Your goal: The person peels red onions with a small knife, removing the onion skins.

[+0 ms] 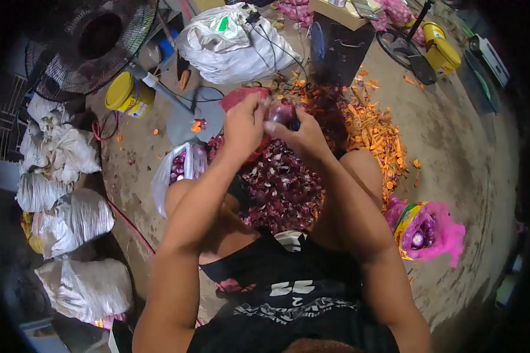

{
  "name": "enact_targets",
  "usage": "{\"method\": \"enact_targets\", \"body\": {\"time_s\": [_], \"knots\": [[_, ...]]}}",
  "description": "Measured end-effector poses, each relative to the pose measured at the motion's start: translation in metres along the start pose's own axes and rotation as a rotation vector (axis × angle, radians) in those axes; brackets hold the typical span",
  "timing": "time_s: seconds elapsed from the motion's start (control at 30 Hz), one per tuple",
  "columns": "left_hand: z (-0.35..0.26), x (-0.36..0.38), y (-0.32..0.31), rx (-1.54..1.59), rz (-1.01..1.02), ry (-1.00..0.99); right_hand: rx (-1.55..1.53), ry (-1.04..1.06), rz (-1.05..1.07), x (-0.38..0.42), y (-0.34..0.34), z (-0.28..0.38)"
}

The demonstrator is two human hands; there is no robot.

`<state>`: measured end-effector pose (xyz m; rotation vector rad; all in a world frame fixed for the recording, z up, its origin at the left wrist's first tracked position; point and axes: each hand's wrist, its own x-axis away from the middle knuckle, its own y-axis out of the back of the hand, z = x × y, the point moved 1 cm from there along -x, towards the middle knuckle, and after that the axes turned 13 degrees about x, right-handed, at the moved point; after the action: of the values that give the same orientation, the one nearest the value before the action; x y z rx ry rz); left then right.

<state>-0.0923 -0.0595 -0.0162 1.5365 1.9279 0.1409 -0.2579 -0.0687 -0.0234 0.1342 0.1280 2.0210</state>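
A red onion [281, 113] is held up between both hands, over a heap of dark red onion skins [285, 182]. My left hand [246, 122] is closed at the onion's left side, beside a red mesh bag [241, 97]. From the right, my right hand [303, 132] grips the onion, its thumb underneath. Something dark shows by the right fingers, too small to name. Left of the heap stands a clear plastic bag [179, 170] with red onions. A pink bag [433, 232] with onions lies at the right.
Orange peelings [377, 138] lie at the right of the heap. A fan [94, 41], a yellow bucket [129, 97] and a round grey base [185, 126] are at the upper left. White sacks [76, 220] line the left. A large white sack [229, 50] stands ahead.
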Motion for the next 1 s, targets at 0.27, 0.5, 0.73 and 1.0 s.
{"method": "enact_targets", "body": {"time_s": [0.27,0.5,0.73,1.0], "knots": [[0.106,0.014,-0.044,-0.010,0.479,0.274,0.466,0.012,0.081,-0.014,0.020,0.000],[0.100,0.004,-0.042,0.088,0.364,0.146,0.773,0.090,-0.104,-0.018,0.039,-0.014],[0.033,0.009,-0.040,1.048,0.409,1.022,0.780,0.186,-0.016,-0.005,0.035,-0.016],[0.017,0.000,-0.035,1.239,-0.044,1.017,0.341,0.181,-0.022,-0.011,0.036,-0.031]]}}
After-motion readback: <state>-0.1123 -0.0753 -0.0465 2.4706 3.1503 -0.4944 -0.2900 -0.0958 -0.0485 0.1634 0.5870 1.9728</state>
